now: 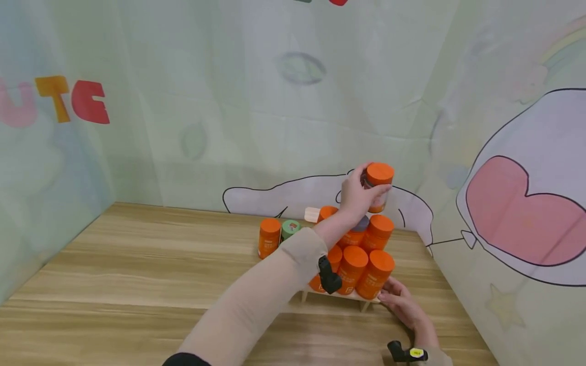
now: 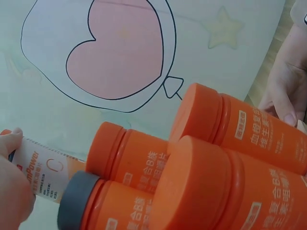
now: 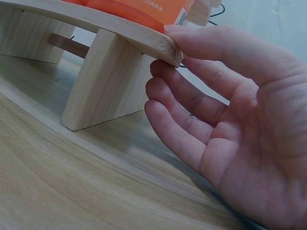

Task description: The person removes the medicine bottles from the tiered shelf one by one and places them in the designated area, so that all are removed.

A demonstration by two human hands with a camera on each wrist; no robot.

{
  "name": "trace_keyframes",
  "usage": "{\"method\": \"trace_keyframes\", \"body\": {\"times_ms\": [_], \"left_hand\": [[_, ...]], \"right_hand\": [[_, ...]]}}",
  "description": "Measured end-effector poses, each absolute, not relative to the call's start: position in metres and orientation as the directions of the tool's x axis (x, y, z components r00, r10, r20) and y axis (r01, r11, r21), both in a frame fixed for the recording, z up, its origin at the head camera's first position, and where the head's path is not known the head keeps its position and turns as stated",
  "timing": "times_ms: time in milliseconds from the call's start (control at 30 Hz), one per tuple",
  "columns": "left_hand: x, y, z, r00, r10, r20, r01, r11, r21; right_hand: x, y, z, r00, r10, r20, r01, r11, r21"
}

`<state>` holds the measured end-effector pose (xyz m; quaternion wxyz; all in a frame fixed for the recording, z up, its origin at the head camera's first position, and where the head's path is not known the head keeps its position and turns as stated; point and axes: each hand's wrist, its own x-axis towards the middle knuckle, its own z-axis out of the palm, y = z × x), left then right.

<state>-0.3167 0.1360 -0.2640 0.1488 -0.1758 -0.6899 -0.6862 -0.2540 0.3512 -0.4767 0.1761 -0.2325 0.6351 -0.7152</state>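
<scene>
Right of centre in the head view, the left hand (image 1: 358, 196) is gripping a jar (image 1: 380, 176); only the left wrist view, lower left, is showing its label (image 2: 47, 171). The right wrist view alone is revealing the rack's (image 3: 103, 79) crossbar (image 3: 70, 46), the right hand (image 3: 244, 124) pinching its corner.

You face a wood-grain tabletop (image 1: 137, 264) whose far edge meets a creased, pale green back wall (image 1: 238, 127) printed with faint leaf shapes (image 1: 301, 68) and, low down, a black-outlined lavender figure (image 1: 274, 200). On your left wall (image 1: 32, 203), shading into blue, stand colored letters (image 1: 57, 99); on your right wall (image 1: 549, 320) appear a lavender balloon (image 1: 558, 132) enclosing a pink heart (image 1: 513, 213), a faded star (image 1: 505, 307) beneath it and part of a rainbow (image 1: 567, 47) above. The light about you is soft and even, with gentle shadows on the tabletop.
</scene>
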Motion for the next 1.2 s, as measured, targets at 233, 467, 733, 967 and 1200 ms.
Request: {"method": "trace_keyframes", "body": {"times_ms": [233, 467, 733, 967, 1200], "left_hand": [[-0.315, 0.117, -0.257, -0.889, 0.028, 0.457, 0.456, -0.037, 0.889], [-0.317, 0.091, -0.253, -0.888, 0.011, 0.459, 0.459, -0.040, 0.888], [-0.318, 0.062, -0.253, -0.868, -0.019, 0.497, 0.497, -0.009, 0.868], [-0.317, 0.039, -0.257, -0.869, -0.026, 0.493, 0.493, 0.013, 0.870], [-0.317, 0.013, -0.265, -0.872, -0.065, 0.486, 0.485, 0.027, 0.874]], "right_hand": [[-0.255, 0.351, -0.478, -0.830, -0.544, 0.119, -0.057, -0.129, -0.990], [-0.259, 0.347, -0.478, -0.827, -0.551, 0.110, -0.052, -0.120, -0.991], [-0.261, 0.345, -0.479, -0.832, -0.546, 0.100, -0.044, -0.114, -0.993], [-0.260, 0.345, -0.481, -0.834, -0.542, 0.103, -0.041, -0.125, -0.991], [-0.260, 0.345, -0.479, -0.841, -0.532, 0.098, -0.046, -0.111, -0.993]]}}
